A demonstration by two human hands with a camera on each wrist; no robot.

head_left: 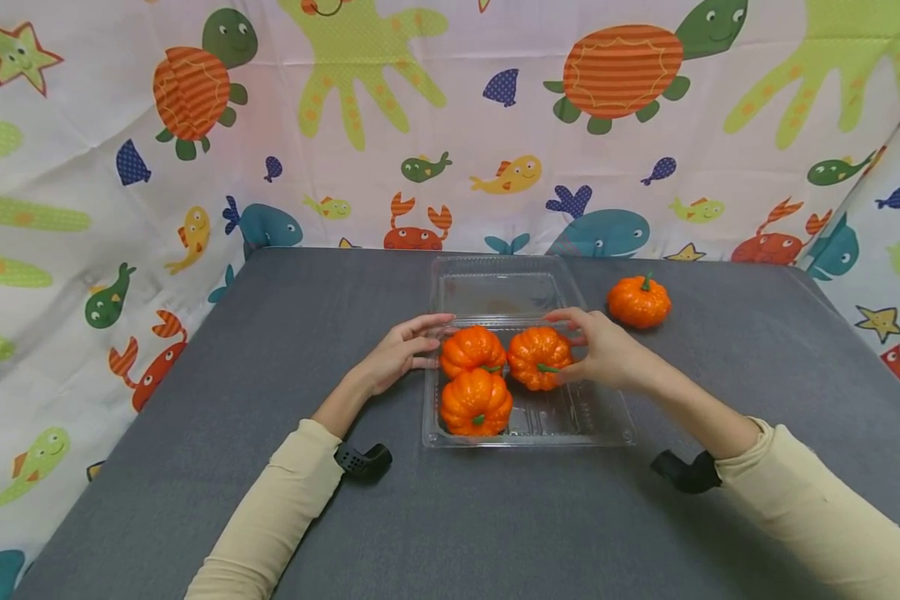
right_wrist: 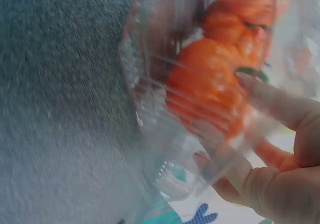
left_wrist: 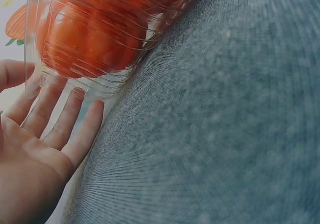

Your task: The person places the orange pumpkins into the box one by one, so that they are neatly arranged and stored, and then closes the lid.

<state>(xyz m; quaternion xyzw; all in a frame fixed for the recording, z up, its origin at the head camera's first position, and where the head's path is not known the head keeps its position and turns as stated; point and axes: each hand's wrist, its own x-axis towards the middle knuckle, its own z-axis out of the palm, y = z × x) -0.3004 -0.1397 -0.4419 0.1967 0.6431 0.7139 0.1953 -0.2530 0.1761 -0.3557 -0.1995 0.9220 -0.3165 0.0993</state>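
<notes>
A clear plastic clamshell box lies on the table with its lid folded back. In its left part sit two small orange pumpkins, one at the back and one in front. My right hand reaches over the box's right wall and grips a third pumpkin, thumb by its green stem and fingers around its far side. The left hand touches the left wall, its fingers nearly straight against the clear plastic in the left wrist view.
Another orange pumpkin stands on the grey table, behind and to the right of the box. A white cloth printed with sea animals hangs along the back and sides. Dark wrist cameras sit at both sleeves.
</notes>
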